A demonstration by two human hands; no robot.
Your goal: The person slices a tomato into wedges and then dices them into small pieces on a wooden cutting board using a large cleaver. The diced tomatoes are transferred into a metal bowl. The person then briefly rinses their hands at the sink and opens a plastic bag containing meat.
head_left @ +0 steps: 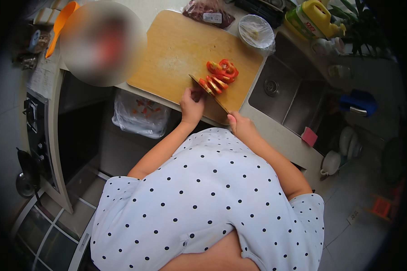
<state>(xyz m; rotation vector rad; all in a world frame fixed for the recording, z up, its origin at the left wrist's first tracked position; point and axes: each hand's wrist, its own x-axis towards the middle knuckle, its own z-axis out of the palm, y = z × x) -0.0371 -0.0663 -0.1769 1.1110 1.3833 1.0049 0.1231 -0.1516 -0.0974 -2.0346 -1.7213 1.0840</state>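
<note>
My right hand is closed round the handle end of a kitchen knife. Its wide blade slants up and left across a wooden cutting board. Against the blade's far side lie cut tomato slices, with more red tomato pieces heaped just beyond. On the blade's near side, my left hand has its fingers curled in close to the blade over the board's front edge. Whatever those fingers hold, if anything, is hidden.
A steel sink lies right of the board, a pink sponge on its near edge. Below the counter hangs a lined bin with red scraps. Behind stand a bagged bowl and bagged dark-red food. An orange utensil lies left.
</note>
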